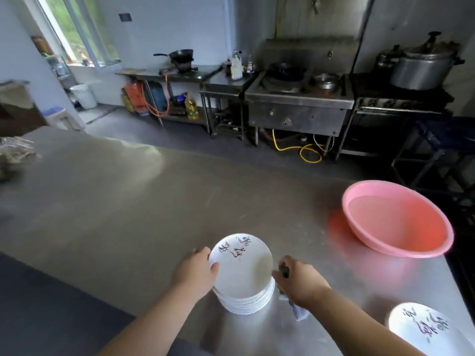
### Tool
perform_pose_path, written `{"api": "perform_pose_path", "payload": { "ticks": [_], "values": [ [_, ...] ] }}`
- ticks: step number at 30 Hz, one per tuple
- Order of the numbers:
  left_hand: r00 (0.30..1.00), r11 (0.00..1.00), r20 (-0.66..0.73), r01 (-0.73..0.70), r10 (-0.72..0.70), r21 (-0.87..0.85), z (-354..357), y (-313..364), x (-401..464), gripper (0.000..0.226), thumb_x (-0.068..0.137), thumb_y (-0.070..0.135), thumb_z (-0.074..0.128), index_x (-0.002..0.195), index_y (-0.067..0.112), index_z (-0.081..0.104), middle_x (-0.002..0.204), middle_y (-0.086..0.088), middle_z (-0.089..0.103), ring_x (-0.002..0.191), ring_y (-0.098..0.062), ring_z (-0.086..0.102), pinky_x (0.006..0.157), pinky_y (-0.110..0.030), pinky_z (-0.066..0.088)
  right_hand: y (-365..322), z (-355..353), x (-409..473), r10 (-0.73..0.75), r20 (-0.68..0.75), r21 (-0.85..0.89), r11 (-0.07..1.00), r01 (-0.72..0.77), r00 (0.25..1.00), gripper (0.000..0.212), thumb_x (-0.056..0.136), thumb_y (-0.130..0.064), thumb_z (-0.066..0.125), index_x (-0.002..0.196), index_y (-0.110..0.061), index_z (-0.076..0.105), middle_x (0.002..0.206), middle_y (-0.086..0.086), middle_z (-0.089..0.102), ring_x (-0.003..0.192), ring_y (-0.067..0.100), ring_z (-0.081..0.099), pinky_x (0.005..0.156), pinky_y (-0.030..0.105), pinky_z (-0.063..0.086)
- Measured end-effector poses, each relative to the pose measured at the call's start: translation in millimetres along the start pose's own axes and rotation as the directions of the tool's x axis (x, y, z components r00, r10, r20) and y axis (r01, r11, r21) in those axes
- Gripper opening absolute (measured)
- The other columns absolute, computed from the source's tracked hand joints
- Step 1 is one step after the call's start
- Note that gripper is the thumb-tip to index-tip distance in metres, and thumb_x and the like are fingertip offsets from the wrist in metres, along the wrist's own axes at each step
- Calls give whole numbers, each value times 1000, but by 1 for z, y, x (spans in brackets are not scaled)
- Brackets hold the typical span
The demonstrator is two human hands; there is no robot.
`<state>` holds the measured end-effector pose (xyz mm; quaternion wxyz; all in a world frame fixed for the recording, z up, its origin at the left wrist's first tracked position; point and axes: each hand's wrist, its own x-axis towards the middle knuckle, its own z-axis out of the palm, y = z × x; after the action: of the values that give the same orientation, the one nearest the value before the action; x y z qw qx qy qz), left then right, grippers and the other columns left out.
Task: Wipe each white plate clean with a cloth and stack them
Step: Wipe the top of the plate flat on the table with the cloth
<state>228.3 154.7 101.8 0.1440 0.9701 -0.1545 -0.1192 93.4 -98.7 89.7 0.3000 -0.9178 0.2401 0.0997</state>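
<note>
A: How will the top plate [241, 265] handle?

B: Glazed, stiff, breakable and slick, I'd judge; take it by opposite rims. It sits on the stack [246, 301] on the desk [115, 201].

A: Hands?

B: Left hand [198, 272], thumb on the stack's left rim, fingers behind it. Right hand [299, 281], at its right rim, clenches the cloth [298, 310]. The pink basin [395, 218] lies beyond the stack, rightward.

A brushed stainless-steel worktable [128, 201] with a dull sheen that mirrors the light softly carries a stack of glossy white ceramic-looking plates [244, 283] with painted script, beside a smooth pink plastic basin [434, 242]. A crumpled grey cloth [298, 313] looks soft and matt. Behind stands a scuffed steel stove [298, 109].
</note>
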Motion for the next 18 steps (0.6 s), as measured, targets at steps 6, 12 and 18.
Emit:
{"api": "perform_pose_path", "payload": {
  "ticks": [6,12,18],
  "values": [
    [993,991,81,-78,87,-113,5,-26,12,16,98,38,57,98,23,55,89,6,65,84,-23,63,76,-39,56,-30,25,15,129,-63,-58,989,-133,990,22,94,-50,53,97,-28,48,72,-12,59,60,9,56,53,26,40],
    [993,993,4,-120,120,-9,14,-24,10,15,102,33,51,94,23,43,96,0,65,88,-27,63,63,-36,35,-46,29,7,142,-117,-169,972,-161,983,19,100,-41,43,97,-22,39,70,-6,56,50,17,49,48,29,35],
    [994,964,-13,-107,107,-245,14,-23,13,5,99,23,54,101,18,52,87,3,58,82,-24,57,67,-38,46,-54,31,0,188,-107,-115,973,-200,976,15,101,-32,42,98,-18,37,85,0,71,70,28,57,53,30,37]
  ]
}}
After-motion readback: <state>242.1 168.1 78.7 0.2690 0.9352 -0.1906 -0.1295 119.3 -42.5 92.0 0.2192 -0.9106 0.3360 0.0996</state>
